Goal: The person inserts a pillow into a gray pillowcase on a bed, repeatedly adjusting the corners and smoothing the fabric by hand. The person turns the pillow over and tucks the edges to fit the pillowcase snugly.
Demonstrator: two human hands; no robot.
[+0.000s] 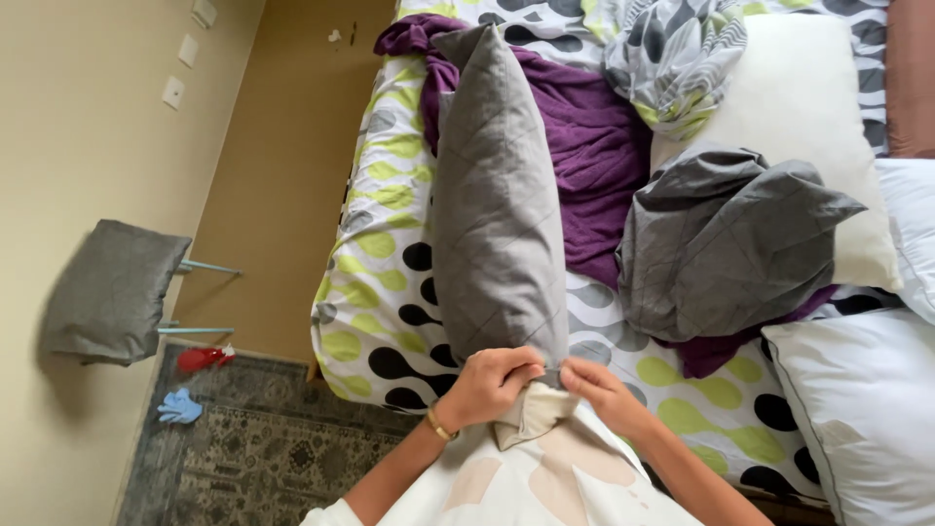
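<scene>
A long pillow in a grey quilted case (497, 205) stands on end over the bed, its far corner pointing away from me. My left hand (490, 382) grips the open end of the grey case, fingers curled over the fabric; a gold bracelet sits on that wrist. My right hand (599, 385) pinches the same edge from the other side. Between both hands a beige corner of the inner pillow (531, 414) pokes out of the case, pressed against my white top.
The bed (375, 292) has a white sheet with green and black dots, a purple blanket (594, 146), a crumpled grey pillowcase (726, 244), white pillows (862, 419) and a patterned duvet (672, 54). A chair with a grey pillow (112, 292) stands left, over a patterned rug (263, 438) with blue and red items.
</scene>
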